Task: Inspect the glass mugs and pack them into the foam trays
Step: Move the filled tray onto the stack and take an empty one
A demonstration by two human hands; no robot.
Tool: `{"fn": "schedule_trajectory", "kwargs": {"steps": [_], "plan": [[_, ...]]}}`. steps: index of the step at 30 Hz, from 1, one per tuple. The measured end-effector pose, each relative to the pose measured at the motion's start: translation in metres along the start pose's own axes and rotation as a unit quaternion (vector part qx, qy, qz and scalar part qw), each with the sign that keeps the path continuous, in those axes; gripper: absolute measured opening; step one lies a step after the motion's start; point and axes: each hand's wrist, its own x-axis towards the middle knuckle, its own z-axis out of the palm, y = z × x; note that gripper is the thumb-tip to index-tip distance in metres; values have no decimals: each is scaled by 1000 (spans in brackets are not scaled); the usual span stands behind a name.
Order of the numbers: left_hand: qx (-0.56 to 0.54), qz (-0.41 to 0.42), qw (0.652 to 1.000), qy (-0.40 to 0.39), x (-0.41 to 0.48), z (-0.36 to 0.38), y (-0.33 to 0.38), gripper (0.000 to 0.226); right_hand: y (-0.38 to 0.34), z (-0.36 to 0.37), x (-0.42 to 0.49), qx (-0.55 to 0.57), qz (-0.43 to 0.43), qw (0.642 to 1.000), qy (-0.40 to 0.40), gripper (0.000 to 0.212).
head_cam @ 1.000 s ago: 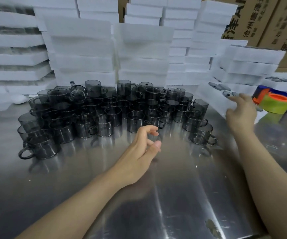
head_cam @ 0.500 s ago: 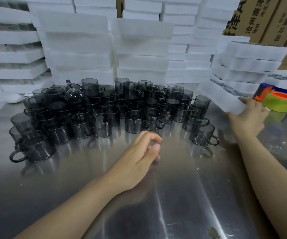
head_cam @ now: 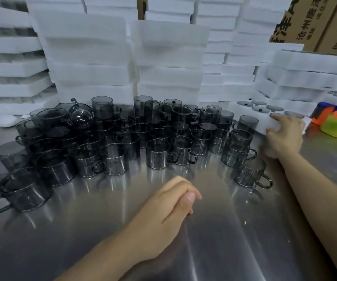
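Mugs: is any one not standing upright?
Yes, the clear-looking mug at the back left, perched on top of the pile. It lies tipped on its side, rounded bottom facing us, while the mugs around it stand upright.

R hand (head_cam: 284,136) now grips foam tray (head_cam: 252,116) edge; L hand (head_cam: 169,211) dropped to table (head_cam: 214,250).

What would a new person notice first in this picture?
First, the crowd of smoky glass mugs packed together across the back of the steel table. Behind them rise tall stacks of white foam trays. At the right, the right hand grips one foam tray by its edge.
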Motion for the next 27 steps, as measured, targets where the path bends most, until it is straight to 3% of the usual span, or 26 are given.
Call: {"fn": "schedule_trajectory", "kwargs": {"steps": [6,17,23,25,27], "plan": [[46,18,999,-5,6,1,-6,38,-12,29,22,9,-105,990,-95,47],[82,20,996,39,11,2,-7,34,-13,38,27,117,-107,977,-140,50],[114,16,992,41,11,2,-4,38,-27,15,5,252,62,966,-6,39],[132,18,990,34,11,0,-1,36,-50,3,6,194,66,977,57,42],[159,18,987,28,9,-1,3,34,-99,-11,19,156,5,978,136,42]]}}
